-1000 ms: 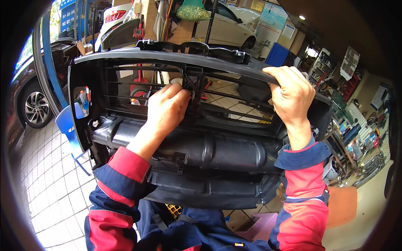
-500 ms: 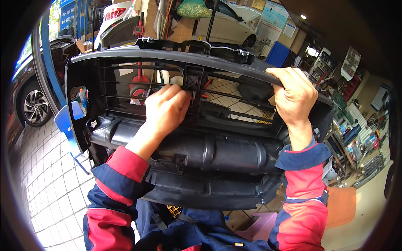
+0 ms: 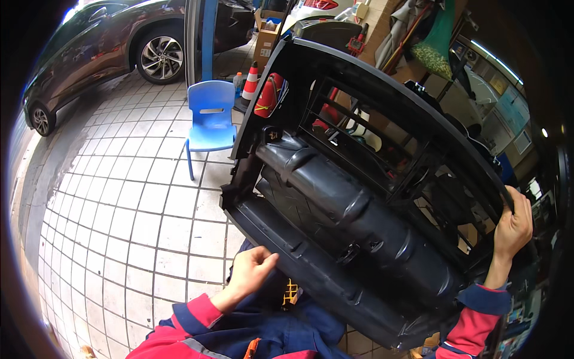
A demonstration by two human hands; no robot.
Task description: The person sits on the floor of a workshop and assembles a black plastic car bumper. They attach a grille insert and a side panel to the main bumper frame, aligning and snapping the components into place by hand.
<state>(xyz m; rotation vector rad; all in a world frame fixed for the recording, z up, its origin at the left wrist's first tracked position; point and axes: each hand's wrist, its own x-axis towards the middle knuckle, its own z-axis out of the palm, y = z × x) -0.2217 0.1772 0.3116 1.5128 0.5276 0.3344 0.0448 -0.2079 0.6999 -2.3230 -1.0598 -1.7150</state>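
Left hand (image 3: 252, 270) has dropped (fingers curled inward); right hand (image 3: 513, 227), raised, pinches the black panel (image 3: 356, 206).

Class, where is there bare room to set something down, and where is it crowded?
Bare: the tiled floor between the dark car, blue chair and left hand. Crowded: right of the chair, where bottle, traffic cone and black panel bunch together.

The head-worn fisheye camera looks forward and down, close above the black plastic grille panel (image 3: 357, 206) toward four o'clock, with a brown SUV (image 3: 89, 57) farther off at ten o'clock.
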